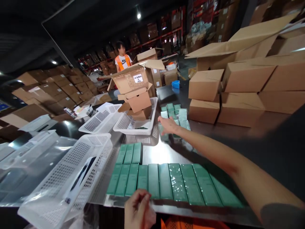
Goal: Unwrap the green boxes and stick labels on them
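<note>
My left hand is at the table's front edge, its thumb and fingers pinched on a crumpled, translucent piece of plastic. Just beyond it is a row of flat green boxes, some with shiny film on them, with a short second row behind at the left. My right arm stretches across the table. Over a group of green and pale, film-wrapped boxes is my right hand, slightly blurred, with its fingers apart. Part of that group is hidden under the hand.
White perforated baskets stand along the left; one behind them holds an open carton. Brown cartons are stacked at the right. A blue object lies at the far end. A person in an orange vest is behind the cartons.
</note>
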The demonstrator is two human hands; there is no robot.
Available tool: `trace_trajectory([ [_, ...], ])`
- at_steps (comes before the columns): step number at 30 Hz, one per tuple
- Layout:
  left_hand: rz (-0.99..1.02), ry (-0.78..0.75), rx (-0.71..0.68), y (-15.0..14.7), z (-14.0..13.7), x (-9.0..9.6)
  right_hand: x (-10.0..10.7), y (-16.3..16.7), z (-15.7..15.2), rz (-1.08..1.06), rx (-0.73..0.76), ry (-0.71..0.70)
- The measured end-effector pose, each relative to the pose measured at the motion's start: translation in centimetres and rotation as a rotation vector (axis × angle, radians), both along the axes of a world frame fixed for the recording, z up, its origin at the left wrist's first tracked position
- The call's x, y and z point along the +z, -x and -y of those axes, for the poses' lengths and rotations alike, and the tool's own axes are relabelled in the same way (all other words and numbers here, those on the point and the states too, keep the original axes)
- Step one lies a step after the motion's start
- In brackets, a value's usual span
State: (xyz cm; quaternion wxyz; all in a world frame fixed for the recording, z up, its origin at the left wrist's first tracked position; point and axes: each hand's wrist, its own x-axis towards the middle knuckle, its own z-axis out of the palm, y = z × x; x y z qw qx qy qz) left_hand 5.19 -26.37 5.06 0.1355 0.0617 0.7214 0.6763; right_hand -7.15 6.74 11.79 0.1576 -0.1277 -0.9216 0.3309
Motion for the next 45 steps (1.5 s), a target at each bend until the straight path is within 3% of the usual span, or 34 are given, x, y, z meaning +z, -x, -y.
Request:
trace_trajectory([
  [3,0.131,-0.005,-0.046,0.4,-0.3,0.6,1.1,-2.9,1.1,-0.056,0.053,0.02],
  [6,0.152,-0.01,-0.133,1.0,-1.5,1.4,0.6,-7.3,2.9,-0.108,-0.001,0.114],
  [7,0.143,-0.036,-0.14,1.3,-2.2,1.7,0.1,-8.9,3.8,-0.125,-0.034,0.192],
  [11,-0.05,-0.198,0.053,2.7,-5.2,2.6,-3.1,-16.1,7.6,-0.19,-0.098,0.786],
  [13,-0.23,-0.14,0.081,3.3,-6.3,3.2,-4.7,-19.2,9.2,-0.188,-0.128,0.969],
  [15,-0.423,-0.027,0.045,3.6,-6.9,3.9,-5.9,-21.3,10.1,-0.216,-0.173,1.055],
  [17,-0.545,0.021,-0.017,3.6,-7.2,4.4,-6.6,-22.4,10.3,-0.237,-0.204,1.048],
  [20,-0.492,-0.07,-0.163,3.3,-7.5,4.6,-6.8,-23.2,9.7,-0.284,-0.234,0.941],
  [25,0.111,-0.305,-0.418,3.6,-7.5,4.6,-5.9,-23.8,9.2,-0.504,-0.257,0.724],
  [28,0.298,-0.264,-0.542,4.7,-7.4,5.3,-5.0,-24.1,9.3,-0.569,-0.189,0.68],
  [32,0.211,0.021,-0.57,6.2,-7.5,6.8,-4.5,-24.4,9.2,-0.591,-0.122,0.632],
  [37,-0.043,0.44,-0.836,7.7,-7.2,8.3,-5.1,-24.8,9.0,-0.575,-0.071,0.589],
  [40,-0.073,0.446,-0.826,8.0,-7.2,8.6,-5.1,-25.0,8.9,-0.583,-0.059,0.601],
  [43,-0.051,0.286,-0.773,7.7,-7.2,8.8,-4.7,-25.0,8.7,-0.581,-0.094,0.658],
  [45,-0.085,0.242,-0.822,7.6,-7.2,9.0,-4.3,-24.8,8.5,-0.568,-0.096,0.709],
])
